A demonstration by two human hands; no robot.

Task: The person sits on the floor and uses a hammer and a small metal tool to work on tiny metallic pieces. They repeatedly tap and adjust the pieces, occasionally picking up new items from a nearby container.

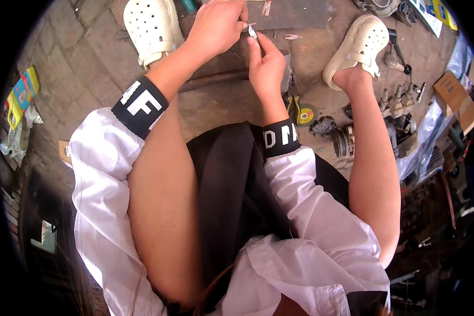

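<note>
My left hand (217, 29) is at the top centre, its fingertips pinched together at the upper edge of the view. A thin, light-coloured bit shows at those fingertips, too small to name. Close by on the right, my right hand (267, 62) grips a small silvery-white pointed piece (252, 32) between thumb and forefinger; its kind is unclear. The piece's tip points up toward the left fingertips. Beyond the hands lies a dark flat sheet (295, 15) on the ground, with a reddish scrap (267, 7) on it and another scrap (293, 37) nearer.
Below my right hand are pliers (293, 100) and a yellow disc (306, 114). Metal parts (344, 142) lie beside my right leg, with a cardboard box (456, 100) farther right. My cream clogs (151, 26) flank the work area. A yellow-and-blue package (22, 97) lies far left.
</note>
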